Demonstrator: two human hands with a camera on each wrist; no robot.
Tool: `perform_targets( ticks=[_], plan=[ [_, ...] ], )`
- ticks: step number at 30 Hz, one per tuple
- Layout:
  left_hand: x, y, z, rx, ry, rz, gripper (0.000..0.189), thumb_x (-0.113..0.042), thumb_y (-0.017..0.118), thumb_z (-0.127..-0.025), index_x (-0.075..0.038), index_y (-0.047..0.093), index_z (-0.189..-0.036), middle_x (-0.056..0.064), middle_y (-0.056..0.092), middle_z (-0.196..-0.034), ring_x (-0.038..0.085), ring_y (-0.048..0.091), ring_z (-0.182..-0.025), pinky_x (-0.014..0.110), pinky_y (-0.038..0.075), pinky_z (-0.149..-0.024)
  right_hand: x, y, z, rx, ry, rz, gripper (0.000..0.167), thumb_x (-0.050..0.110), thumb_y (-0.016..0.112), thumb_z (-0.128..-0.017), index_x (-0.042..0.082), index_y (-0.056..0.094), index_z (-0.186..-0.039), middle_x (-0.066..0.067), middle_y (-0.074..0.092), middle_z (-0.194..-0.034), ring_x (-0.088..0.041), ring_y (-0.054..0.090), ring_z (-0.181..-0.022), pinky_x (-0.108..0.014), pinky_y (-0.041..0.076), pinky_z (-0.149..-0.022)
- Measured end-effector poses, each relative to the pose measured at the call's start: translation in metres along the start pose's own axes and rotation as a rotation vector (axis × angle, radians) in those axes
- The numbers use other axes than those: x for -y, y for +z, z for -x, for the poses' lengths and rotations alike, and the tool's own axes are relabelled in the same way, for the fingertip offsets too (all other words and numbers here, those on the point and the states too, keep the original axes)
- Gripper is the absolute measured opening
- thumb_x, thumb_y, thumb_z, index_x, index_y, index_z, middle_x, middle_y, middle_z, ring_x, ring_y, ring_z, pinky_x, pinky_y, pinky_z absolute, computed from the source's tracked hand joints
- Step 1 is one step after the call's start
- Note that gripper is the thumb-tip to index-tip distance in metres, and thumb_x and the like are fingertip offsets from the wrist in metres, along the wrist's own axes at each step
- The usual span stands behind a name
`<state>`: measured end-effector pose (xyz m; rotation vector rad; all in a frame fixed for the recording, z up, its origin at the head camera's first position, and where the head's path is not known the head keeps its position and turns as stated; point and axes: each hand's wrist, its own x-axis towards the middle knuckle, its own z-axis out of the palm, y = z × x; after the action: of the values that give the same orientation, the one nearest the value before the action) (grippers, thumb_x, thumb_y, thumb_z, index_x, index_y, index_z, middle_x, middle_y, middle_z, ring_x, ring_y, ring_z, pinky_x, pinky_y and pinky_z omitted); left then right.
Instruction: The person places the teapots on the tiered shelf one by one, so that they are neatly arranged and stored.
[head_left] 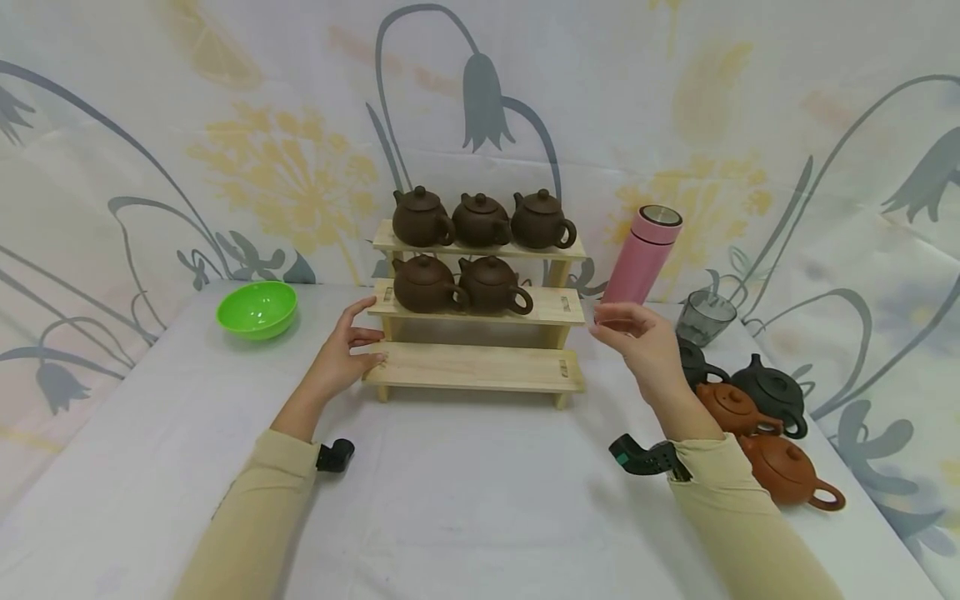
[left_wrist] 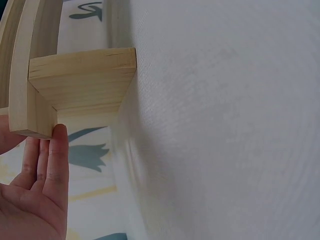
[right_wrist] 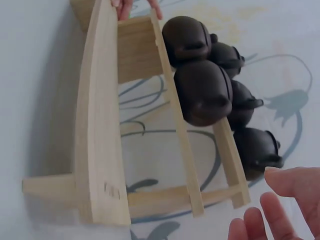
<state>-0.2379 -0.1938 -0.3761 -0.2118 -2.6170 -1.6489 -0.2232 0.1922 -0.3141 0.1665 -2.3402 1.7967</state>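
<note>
Five teapots [head_left: 491, 287], one wooden rack [head_left: 468, 367], apparently being steadied.
Left hand [head_left: 337, 348] pinches its end; right hand [head_left: 647, 348], half-spread, holds nothing; next move likely calls for gentleness.

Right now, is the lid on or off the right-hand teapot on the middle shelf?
On: the head view shows the knobbed lid seated atop the teapot.

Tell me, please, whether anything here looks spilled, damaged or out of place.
Nothing plainly stands out: the teapots on the rack sit upright, and no spill shows. The pink flask seems to lean right, possibly just lens distortion.
</note>
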Motion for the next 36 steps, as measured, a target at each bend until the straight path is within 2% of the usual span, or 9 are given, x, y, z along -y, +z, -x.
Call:
perform_targets(
  ticks=[4, 10, 17, 23, 26, 30, 31, 34, 36],
  plan=[
    [0.001, 0.0, 0.0, 0.001, -0.007, -0.009, 0.083, 0.008, 0.063, -0.084, -0.022, 0.019, -0.148, 0.026, 0.054, -0.119, 0.042, 0.045, -0.117, 0.051, 0.039, -0.094, -0.004, -0.014, 0.009, -0.018, 0.007, 0.05, 0.028, 0.01, 0.069, -0.084, 0.001, 0.064, -0.11, 0.008, 0.061, -0.1, -0.008, 0.056, -0.091, -0.017, 0.047, -0.076],
    [0.001, 0.0, 0.001, -0.002, 0.001, -0.011, 0.083, 0.008, 0.063, -0.084, -0.021, 0.018, -0.148, 0.027, 0.054, -0.118, 0.043, 0.046, -0.116, 0.053, 0.037, -0.095, -0.007, -0.031, 0.023, -0.045, -0.004, 0.055, 0.017, 0.009, 0.069, -0.084, 0.018, 0.068, -0.099, 0.013, 0.06, -0.097, -0.006, 0.057, -0.089, -0.014, 0.048, -0.073],
    [0.001, 0.0, 0.001, -0.001, 0.004, -0.007, 0.083, 0.009, 0.062, -0.084, -0.021, 0.019, -0.148, 0.027, 0.054, -0.118, 0.042, 0.046, -0.116, 0.052, 0.037, -0.094, -0.016, -0.05, 0.036, -0.106, 0.044, 0.069, 0.026, 0.013, 0.072, -0.082, 0.004, 0.066, -0.106, 0.009, 0.063, -0.094, -0.005, 0.056, -0.089, -0.011, 0.046, -0.073],
    [0.001, 0.0, 0.001, 0.002, 0.001, -0.014, 0.083, 0.008, 0.062, -0.084, -0.022, 0.018, -0.148, 0.026, 0.054, -0.118, 0.042, 0.046, -0.116, 0.053, 0.036, -0.095, -0.02, -0.067, 0.05, -0.148, 0.114, 0.156, 0.027, 0.021, 0.073, -0.082, 0.009, 0.067, -0.106, 0.001, 0.062, -0.1, -0.007, 0.054, -0.092, -0.011, 0.044, -0.072],
    [0.001, 0.0, 0.001, 0.005, -0.003, -0.015, 0.083, 0.007, 0.062, -0.084, -0.022, 0.018, -0.148, 0.026, 0.054, -0.118, 0.042, 0.046, -0.117, 0.053, 0.036, -0.095, -0.027, -0.078, 0.055, -0.166, 0.152, 0.187, 0.028, 0.022, 0.072, -0.083, 0.011, 0.067, -0.107, 0.004, 0.061, -0.101, -0.005, 0.053, -0.093, -0.01, 0.044, -0.072],
    [0.0, -0.001, 0.001, 0.004, -0.007, -0.015, 0.083, 0.007, 0.062, -0.084, -0.022, 0.018, -0.148, 0.026, 0.054, -0.119, 0.042, 0.045, -0.117, 0.052, 0.037, -0.095, -0.047, -0.095, 0.058, -0.208, 0.151, 0.161, 0.03, 0.018, 0.074, -0.081, 0.008, 0.067, -0.108, 0.004, 0.064, -0.101, -0.003, 0.055, -0.092, -0.009, 0.045, -0.071],
    [0.0, -0.001, 0.002, 0.003, -0.007, -0.016, 0.083, 0.007, 0.063, -0.084, -0.022, 0.018, -0.148, 0.026, 0.054, -0.119, 0.042, 0.045, -0.117, 0.052, 0.037, -0.094, -0.051, -0.1, 0.059, -0.204, 0.153, 0.189, 0.032, 0.019, 0.074, -0.081, 0.008, 0.066, -0.11, 0.005, 0.064, -0.101, -0.003, 0.055, -0.093, -0.01, 0.045, -0.072],
    [0.0, -0.001, 0.001, 0.002, -0.003, -0.015, 0.083, 0.007, 0.063, -0.084, -0.021, 0.018, -0.148, 0.027, 0.054, -0.118, 0.042, 0.045, -0.117, 0.052, 0.037, -0.094, -0.077, -0.119, 0.058, -0.222, 0.146, 0.166, 0.037, 0.019, 0.076, -0.079, 0.007, 0.065, -0.112, 0.005, 0.064, -0.101, -0.002, 0.056, -0.093, -0.01, 0.045, -0.07],
    [0.0, 0.0, 0.001, 0.003, -0.001, -0.016, 0.083, 0.007, 0.063, -0.084, -0.021, 0.018, -0.148, 0.027, 0.054, -0.119, 0.042, 0.045, -0.117, 0.052, 0.037, -0.095, -0.097, -0.133, 0.057, -0.228, 0.149, 0.211, 0.039, 0.023, 0.076, -0.079, 0.01, 0.065, -0.114, 0.008, 0.063, -0.101, -0.001, 0.056, -0.094, -0.011, 0.046, -0.07]
  ],
)
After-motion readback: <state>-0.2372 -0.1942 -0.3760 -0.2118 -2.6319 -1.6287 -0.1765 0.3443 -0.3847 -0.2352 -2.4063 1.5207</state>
